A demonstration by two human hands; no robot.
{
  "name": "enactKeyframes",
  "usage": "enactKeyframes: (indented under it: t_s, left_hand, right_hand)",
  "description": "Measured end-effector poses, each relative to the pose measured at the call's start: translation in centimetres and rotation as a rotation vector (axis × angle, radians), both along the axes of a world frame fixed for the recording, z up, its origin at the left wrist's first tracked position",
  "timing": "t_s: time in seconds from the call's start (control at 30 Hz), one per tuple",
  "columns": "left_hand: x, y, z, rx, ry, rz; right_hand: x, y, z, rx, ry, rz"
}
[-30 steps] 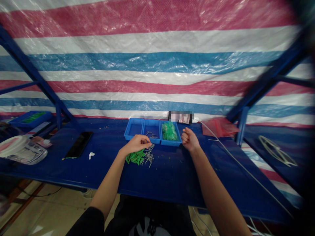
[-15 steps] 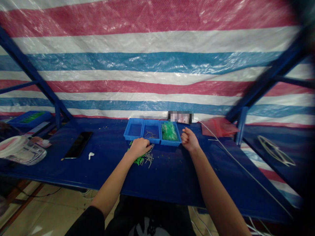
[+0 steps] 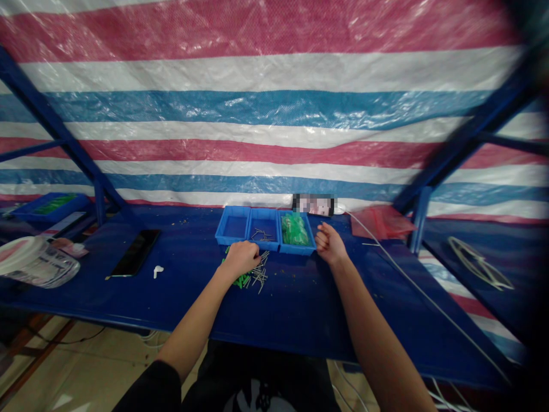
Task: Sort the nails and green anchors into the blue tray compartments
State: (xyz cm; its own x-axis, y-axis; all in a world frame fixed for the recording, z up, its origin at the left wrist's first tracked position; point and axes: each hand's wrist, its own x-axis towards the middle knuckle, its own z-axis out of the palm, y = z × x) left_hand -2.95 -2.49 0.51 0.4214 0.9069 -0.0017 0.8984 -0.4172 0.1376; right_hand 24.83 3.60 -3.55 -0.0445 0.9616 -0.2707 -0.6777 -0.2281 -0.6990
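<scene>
My left hand (image 3: 241, 256) rests with curled fingers on a small heap of green plastic plugs (image 3: 241, 280) and loose metal nails (image 3: 259, 273) on the blue table (image 3: 300, 303); what its fingers pinch is hidden. My right hand (image 3: 329, 243) hovers in a loose fist just right of a row of blue bins (image 3: 266, 230); whether it holds anything is hidden. The right bin holds green plugs (image 3: 294, 229), the middle one a few nails (image 3: 262, 234), the left one looks bare.
A black phone (image 3: 136, 252) and a small white piece (image 3: 158, 270) lie left of the heap. A plastic-wrapped white item (image 3: 34, 261) sits at far left, another blue bin (image 3: 49, 206) behind it. A white cable (image 3: 420, 292) and red bag (image 3: 381, 220) lie right.
My left hand slid forward onto the heap, covering most of the green plugs, then stayed there. My right hand has hardly moved.
</scene>
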Motion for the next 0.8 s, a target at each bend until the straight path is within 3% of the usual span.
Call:
enactKeyframes:
  t_s: [0.33, 0.6, 0.8]
  left_hand:
    - [-0.4, 0.2, -0.2, -0.018, -0.105, -0.031]
    - [-1.0, 0.0, 0.9, -0.257, -0.293, -0.217]
    - [-1.5, 0.2, 0.7, -0.430, -0.338, -0.339]
  right_hand:
    - [-0.3, -0.2, 0.4, -0.022, 0.009, -0.015]
    - [-0.4, -0.3, 0.7, -0.028, 0.015, -0.004]
    - [-0.3, -0.4, 0.8, -0.028, 0.015, -0.004]
